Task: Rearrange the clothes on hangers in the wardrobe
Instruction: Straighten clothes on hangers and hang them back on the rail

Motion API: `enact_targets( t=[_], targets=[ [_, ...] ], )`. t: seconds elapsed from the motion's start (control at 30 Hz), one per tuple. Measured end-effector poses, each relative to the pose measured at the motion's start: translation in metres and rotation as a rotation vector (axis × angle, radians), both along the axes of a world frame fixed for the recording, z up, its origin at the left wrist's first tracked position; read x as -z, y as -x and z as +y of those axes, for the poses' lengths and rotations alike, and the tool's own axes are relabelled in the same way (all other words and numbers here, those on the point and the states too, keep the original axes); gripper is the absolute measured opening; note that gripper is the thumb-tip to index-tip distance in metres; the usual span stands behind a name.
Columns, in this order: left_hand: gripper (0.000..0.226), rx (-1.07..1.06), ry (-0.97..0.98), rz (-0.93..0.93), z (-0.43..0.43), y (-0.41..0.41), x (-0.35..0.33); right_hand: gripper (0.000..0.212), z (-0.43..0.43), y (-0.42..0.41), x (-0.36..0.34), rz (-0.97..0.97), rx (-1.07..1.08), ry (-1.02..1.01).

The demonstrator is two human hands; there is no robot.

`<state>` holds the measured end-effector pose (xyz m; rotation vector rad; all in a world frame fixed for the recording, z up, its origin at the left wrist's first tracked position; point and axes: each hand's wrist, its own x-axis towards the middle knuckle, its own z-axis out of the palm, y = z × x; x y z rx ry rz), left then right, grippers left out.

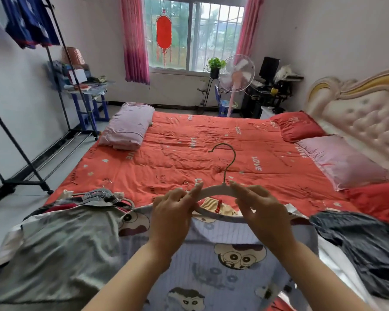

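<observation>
We are in a bedroom, at the near edge of a big bed (189, 140) with a red cover. We hold one white hanger (213, 190) just above the bed. Its long side runs from left to right, and its hook (228, 157) points up and away from us. Our left hand (173, 209) grips the left arm of the hanger, with the fingers curled round it. Our right hand (264, 212) grips the right arm the same way. So both hands are just as near, one at each end.

Right under the hanger lies one pale blue cartoon shirt (225, 248). Its neck hole is at the hanger's low edge, and its long side runs toward us. We think the hanger arms must slip into that neck hole next, so the hanger has to go down and toward us.

To the left lies one grey top (65, 239) with a bunch of other hangers (99, 195), too tangled to count. To the right lies one dark cloth (357, 239). Far left stands a black clothes rack (85, 132) with blue clothes (29, 21) on it.
</observation>
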<state>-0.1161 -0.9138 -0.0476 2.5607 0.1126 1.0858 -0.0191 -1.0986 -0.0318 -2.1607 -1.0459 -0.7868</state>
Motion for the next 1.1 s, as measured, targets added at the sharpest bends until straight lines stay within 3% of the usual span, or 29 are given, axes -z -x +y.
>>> enact_targets(
  t=[0.4, 0.7, 1.1],
  targets=[
    [0.063, 0.029, 0.047, 0.045, 0.047, -0.111, 0.044, 0.047, 0.055, -0.112, 0.035, 0.164, 0.030, 0.070],
    [0.054, 0.026, 0.093, 0.132, 0.110, -0.193, 0.105, 0.046, 0.122, -0.194, 0.095, 0.345, 0.014, 0.128],
    [0.055, -0.189, 0.188, 0.559, 0.175, -0.309, 0.241, 0.043, 0.198, -0.327, 0.242, 0.639, -0.043, 0.222]
  ],
)
